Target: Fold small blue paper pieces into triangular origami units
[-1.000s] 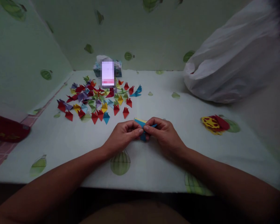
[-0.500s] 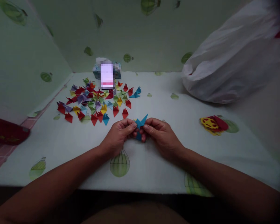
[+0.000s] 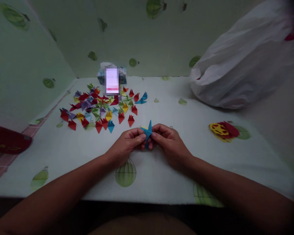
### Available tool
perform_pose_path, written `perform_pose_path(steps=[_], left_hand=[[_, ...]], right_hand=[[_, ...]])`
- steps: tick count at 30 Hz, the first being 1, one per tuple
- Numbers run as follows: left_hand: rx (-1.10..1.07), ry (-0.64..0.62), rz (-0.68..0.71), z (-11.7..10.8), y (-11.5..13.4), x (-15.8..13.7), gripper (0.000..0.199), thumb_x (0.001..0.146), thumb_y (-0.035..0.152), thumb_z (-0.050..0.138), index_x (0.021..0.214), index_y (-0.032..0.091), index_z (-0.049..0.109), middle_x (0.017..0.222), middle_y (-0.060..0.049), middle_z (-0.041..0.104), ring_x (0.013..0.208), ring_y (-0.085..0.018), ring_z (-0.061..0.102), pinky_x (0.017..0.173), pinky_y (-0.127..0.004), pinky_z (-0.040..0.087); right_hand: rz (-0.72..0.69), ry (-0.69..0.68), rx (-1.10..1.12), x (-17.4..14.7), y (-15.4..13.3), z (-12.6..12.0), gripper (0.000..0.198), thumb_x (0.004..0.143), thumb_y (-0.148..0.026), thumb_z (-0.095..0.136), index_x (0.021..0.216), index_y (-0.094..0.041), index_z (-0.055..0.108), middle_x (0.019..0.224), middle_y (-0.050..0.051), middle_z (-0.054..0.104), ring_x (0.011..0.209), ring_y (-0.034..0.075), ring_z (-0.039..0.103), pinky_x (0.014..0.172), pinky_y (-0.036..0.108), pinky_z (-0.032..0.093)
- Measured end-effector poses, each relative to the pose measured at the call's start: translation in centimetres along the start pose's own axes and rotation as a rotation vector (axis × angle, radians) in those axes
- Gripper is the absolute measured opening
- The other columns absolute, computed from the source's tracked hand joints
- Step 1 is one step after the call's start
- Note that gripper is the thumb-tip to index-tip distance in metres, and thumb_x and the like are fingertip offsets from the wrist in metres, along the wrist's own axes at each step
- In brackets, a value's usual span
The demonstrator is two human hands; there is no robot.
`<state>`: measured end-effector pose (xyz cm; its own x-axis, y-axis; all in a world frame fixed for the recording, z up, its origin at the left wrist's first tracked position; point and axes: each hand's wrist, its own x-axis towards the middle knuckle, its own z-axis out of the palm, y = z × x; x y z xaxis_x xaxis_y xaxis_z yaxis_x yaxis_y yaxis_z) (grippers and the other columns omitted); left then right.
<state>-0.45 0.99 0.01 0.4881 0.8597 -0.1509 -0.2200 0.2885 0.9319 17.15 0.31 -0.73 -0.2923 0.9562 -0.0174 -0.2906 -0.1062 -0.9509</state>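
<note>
Between my two hands is a blue origami crane (image 3: 147, 132), a thin point of it standing up and a bit of yellow showing at its left. My left hand (image 3: 131, 140) pinches its left side between thumb and fingers. On the other side, my right hand (image 3: 165, 138) grips it the same way, thumb in front. Fingertips of both hands meet below the paper and hide part of it. Beyond my left hand, many folded paper cranes (image 3: 104, 123) in red, yellow, blue, green and purple lie scattered on the table.
A lit phone (image 3: 112, 81) leans on a tissue box (image 3: 122, 75) at the back. A big white plastic bag (image 3: 230, 71) fills the back right. Yellow and red cut-outs (image 3: 220, 129) lie at right, a red packet (image 3: 9, 139) at far left. The table's edge (image 3: 107, 200) is near me.
The blue crane has turned slightly in my fingers, and its raised point now stands more upright. Both hands keep their grip and have hardly moved.
</note>
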Motion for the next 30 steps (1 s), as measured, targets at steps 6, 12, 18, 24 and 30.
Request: perform_pose_path(steps=[6,12,18,24,30], left_hand=[[0.297,0.212,0.180,0.3,0.1,-0.4,0.016,0.083,0.027,0.073,0.083,0.017,0.060,0.073,0.002,0.061,0.064,-0.010,0.055,0.062,-0.024,0.045],[0.494,0.209,0.353,0.8,0.1,-0.8,0.010,0.086,0.024,0.069,0.088,0.017,0.063,0.079,-0.001,0.067,0.071,-0.012,0.065,0.068,-0.025,0.052],[0.590,0.228,0.419,0.8,0.1,-0.9,0.011,0.085,0.023,0.070,0.092,0.016,0.064,0.080,-0.002,0.069,0.070,-0.012,0.067,0.066,-0.024,0.055],[0.674,0.265,0.472,0.6,-0.1,-0.9,0.002,0.085,0.015,0.064,0.087,0.017,0.063,0.076,-0.001,0.069,0.064,-0.010,0.065,0.062,-0.022,0.053],[0.689,0.285,0.485,0.7,0.0,-0.9,0.007,0.083,0.012,0.064,0.085,0.017,0.061,0.075,0.001,0.066,0.064,-0.009,0.062,0.061,-0.020,0.052]], right_hand=[[-0.019,0.014,-0.106,-0.1,-0.5,0.2,0.018,0.082,-0.027,0.074,0.075,-0.018,0.061,0.068,-0.003,0.064,0.056,0.010,0.060,0.059,0.026,0.047],[-0.060,0.004,-0.282,-0.5,-0.9,0.4,0.017,0.084,-0.026,0.065,0.072,-0.020,0.054,0.063,-0.003,0.058,0.057,0.011,0.057,0.057,0.027,0.045],[-0.115,-0.046,-0.380,-0.8,-1.2,0.4,0.017,0.090,-0.027,0.058,0.075,-0.019,0.055,0.064,-0.002,0.058,0.061,0.013,0.054,0.060,0.029,0.043],[-0.130,-0.051,-0.440,-0.8,-1.1,0.3,0.018,0.090,-0.026,0.058,0.073,-0.019,0.054,0.064,-0.001,0.058,0.061,0.013,0.053,0.061,0.030,0.042],[-0.163,0.019,-0.419,-0.6,-0.5,0.5,0.010,0.085,-0.026,0.063,0.084,-0.019,0.056,0.068,-0.002,0.057,0.061,0.013,0.054,0.058,0.029,0.043]])
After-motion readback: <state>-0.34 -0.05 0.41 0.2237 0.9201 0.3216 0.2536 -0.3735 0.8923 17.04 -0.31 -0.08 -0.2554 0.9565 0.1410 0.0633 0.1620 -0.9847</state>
